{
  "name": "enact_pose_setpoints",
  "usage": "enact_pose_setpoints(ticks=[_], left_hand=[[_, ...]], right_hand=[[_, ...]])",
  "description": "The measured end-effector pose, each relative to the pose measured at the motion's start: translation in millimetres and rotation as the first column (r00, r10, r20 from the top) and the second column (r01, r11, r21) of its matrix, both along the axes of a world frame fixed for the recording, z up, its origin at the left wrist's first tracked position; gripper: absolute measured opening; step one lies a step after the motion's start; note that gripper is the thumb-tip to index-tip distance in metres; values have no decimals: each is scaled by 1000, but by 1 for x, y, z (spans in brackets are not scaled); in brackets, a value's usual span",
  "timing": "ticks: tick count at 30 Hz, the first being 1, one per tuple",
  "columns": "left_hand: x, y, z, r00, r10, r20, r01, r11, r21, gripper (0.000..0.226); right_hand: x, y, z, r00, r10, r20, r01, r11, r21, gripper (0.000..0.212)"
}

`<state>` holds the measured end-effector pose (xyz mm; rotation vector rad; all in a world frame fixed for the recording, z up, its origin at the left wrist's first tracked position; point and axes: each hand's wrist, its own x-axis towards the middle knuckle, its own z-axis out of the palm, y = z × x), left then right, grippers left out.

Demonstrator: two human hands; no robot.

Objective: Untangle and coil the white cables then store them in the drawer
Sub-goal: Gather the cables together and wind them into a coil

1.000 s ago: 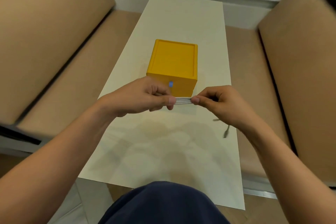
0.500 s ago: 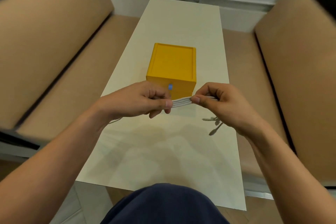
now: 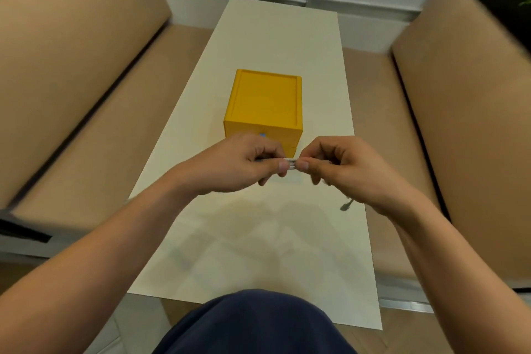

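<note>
Head view: where are the white cables (image 3: pixel 291 165) right now? — dev

Between the two hands, held up over the desk (image 3: pixel 258 253), on the near side of the yellow drawer box (image 3: pixel 264 103). — ops

Grip? — dev

Both pinching. The left hand (image 3: pixel 238 165) clamps the bundle between thumb and curled fingers, and the right hand (image 3: pixel 344 167) does the same from the other side. The thumb tips nearly meet, so only a short stretch of cable shows between them. — ops

How does the bundle look? — dev

Several white strands side by side, flat and parallel, running straight across the gap. The rest is hidden inside the curled fingers. One loose end with a connector (image 3: pixel 346 205) hangs below the right hand. It's blurred, so I can't tell the plug type. — ops

Drawer box? — dev

Sits mid-desk, just beyond the hands. It has a small blue knob (image 3: pixel 262 134) on the front, right above the left hand's knuckles. The hands cover part of the lower front, and the part that shows sits flush. — ops

Surroundings? — dev

Tan sofas, one on the left (image 3: pixel 71 66) and one on the right (image 3: pixel 474 95) of the desk. The person's dark blue knee (image 3: pixel 253 325) is at the near edge. — ops
</note>
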<state>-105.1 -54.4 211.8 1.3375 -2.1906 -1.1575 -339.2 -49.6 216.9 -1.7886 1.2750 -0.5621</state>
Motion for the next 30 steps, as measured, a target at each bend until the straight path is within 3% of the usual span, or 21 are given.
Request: enact_pose_setpoints(ticks=[3, 5, 9, 12, 16, 18, 21, 25, 30], left_hand=[[4, -3, 9, 1000, -14, 24, 14, 1000, -4, 22], [6, -3, 12, 998, -40, 43, 40, 999, 15, 23], [5, -1, 13, 996, -51, 69, 49, 999, 23, 23], [3, -1, 14, 996, -34, 83, 34, 999, 2, 24], [7, -3, 16, 997, -36, 61, 37, 999, -13, 23], [9, -3, 17, 998, -47, 43, 47, 999, -6, 23], [6, -1, 17, 995, -77, 69, 78, 997, -8, 22], [4, -1, 15, 992, -86, 96, 88, 996, -18, 22], [0, -6, 11, 992, -93, 90, 95, 995, -17, 23]], right_hand=[[-13, -5, 7, 993, 69, 99, -92, 962, 257, 11], [-15, -7, 11, 993, 66, 99, -93, 946, 311, 12], [-9, -9, 13, 998, 15, -59, -3, 981, 194, 11], [-3, -6, 18, 996, -5, -90, 17, 991, 132, 17], [-9, -3, 25, 998, 59, -6, -56, 974, 221, 26], [-11, -3, 24, 999, 39, 22, -44, 969, 244, 18], [-6, -2, 17, 998, 10, -63, 0, 986, 165, 9], [-1, 0, 13, 984, -21, -175, 34, 997, 72, 15], [-6, 0, 12, 968, 71, -241, -45, 993, 114, 16]])
